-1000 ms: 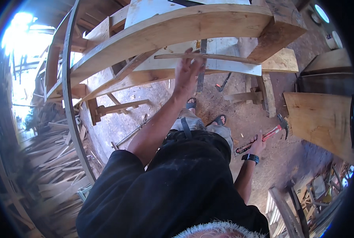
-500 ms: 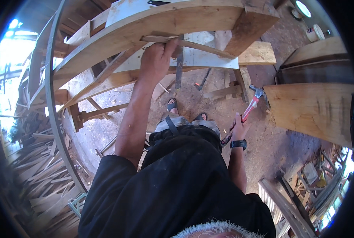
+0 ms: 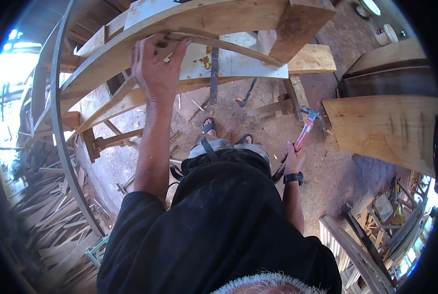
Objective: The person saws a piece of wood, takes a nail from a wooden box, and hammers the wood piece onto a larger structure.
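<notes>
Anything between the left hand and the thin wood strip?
Nothing visible. The left hand is at the left end of the thin wood strip; actual contact can't be told. The curved beam shows behind the hand, not between.

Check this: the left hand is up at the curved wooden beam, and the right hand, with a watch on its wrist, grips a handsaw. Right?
Not quite: the right hand grips a hammer, not a handsaw, as the head view shows. The left hand is up at the curved wooden beam, and the watch is as you said.
</notes>
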A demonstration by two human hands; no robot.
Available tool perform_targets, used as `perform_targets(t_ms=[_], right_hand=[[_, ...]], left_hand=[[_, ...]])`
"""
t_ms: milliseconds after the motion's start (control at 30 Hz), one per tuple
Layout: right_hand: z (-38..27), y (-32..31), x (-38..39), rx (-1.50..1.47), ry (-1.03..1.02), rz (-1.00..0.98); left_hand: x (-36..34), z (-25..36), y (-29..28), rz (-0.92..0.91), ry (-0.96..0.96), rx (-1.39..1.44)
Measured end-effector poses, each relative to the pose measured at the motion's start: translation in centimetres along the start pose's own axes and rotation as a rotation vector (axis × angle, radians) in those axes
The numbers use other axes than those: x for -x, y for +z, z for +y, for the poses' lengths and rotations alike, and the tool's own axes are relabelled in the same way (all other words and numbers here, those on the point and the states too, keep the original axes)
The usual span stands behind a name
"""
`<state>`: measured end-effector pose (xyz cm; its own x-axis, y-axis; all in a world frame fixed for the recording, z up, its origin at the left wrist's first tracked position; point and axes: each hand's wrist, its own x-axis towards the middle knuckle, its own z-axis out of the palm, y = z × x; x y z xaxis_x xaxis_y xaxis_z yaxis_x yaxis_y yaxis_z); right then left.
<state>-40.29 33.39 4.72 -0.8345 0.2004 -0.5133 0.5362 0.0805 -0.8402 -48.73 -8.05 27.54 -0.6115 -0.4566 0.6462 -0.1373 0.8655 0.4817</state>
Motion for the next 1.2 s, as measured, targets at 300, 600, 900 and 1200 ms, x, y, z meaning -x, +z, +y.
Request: perform_targets(t_ms=[300, 600, 900, 1200], right_hand=[[-1.7, -0.2, -1.8, 0.010, -0.187, -0.026], [-8.2, 1.7, -10.2, -0.003, -0.221, -0.019], [-11.2, 3.5, -15.7, 0.058, -0.014, -0.423], [-11.5, 3.3, -16.6, 0.014, -0.124, -0.331]], left_hand=[[-5.3, -1.3, -2.1, -0.046, 0.544, -0.384], [-10.2, 0.3, -3.9, -0.750, 0.203, -0.340], [-10.1, -0.4, -3.4, -0.713, 0.242, -0.307], [-10.3, -0.2, -3.5, -0.742, 0.233, -0.338]])
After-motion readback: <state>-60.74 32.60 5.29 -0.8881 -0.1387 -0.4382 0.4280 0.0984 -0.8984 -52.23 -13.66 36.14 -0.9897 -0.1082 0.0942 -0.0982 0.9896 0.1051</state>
